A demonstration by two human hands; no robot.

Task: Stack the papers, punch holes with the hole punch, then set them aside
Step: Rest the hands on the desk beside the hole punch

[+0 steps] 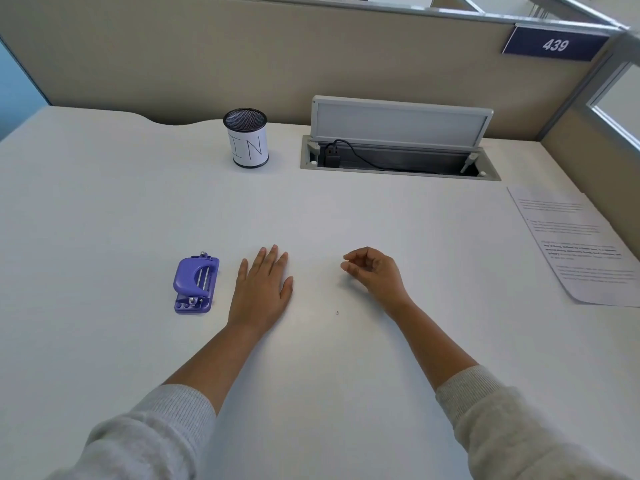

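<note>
Two empty hands, left [263, 282] and right [375, 271], separate hole punch [195, 284] from papers [581, 247].

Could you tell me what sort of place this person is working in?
Most likely an office cubicle. A beige partition wall carries a numbered plate reading 439, the white desk has a built-in cable and power hatch standing open, and a mesh pen cup stands by the partition.

Views: one only, so nothing is shared.
Position: worn on the person's head, above the near edge of the desk [346, 209].
Direction: forward and down across the desk toward the partition wall [242, 57].
Nearness: forearms and sleeves fill the bottom; the partition wall lies at the top.
Lens: wide-angle, straight edges bend near the corners.
</note>
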